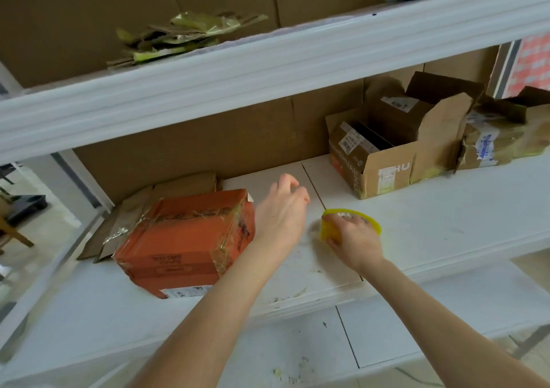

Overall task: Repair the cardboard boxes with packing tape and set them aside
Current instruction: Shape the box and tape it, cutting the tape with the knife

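Head view of a white shelving unit, with both bare arms reaching onto the middle shelf (446, 209). The right hand (355, 240) grips a roll of yellow packing tape (329, 230), fingers curled over its top and rim; the roll is at the shelf surface under the palm, though whether it rests fully on the board cannot be told. The left hand (282, 209) is just to the left of the right hand, apart from the roll, its fingers loosely curled and holding nothing; it is over bare shelf board. Immediately left of the left hand lies the orange box (187, 238), closed, tilted toward the shelf's front edge, its seams and corners covered with wrinkled clear tape; whether the wrist touches its right end cannot be told. Behind and to the left of that box, farther from the left hand, pieces of flattened cardboard (178, 186) lie against the brown backing. Beyond and to the right of the right hand, well apart from it, stands an open brown box (384, 161) with raised, torn flaps and a smaller carton inside. Farther right again sits a crumpled box (500, 137) with worn tape and a label. Above both hands, on the upper shelf (297, 69), lies a heap of cardboard and tape scraps (184, 36).
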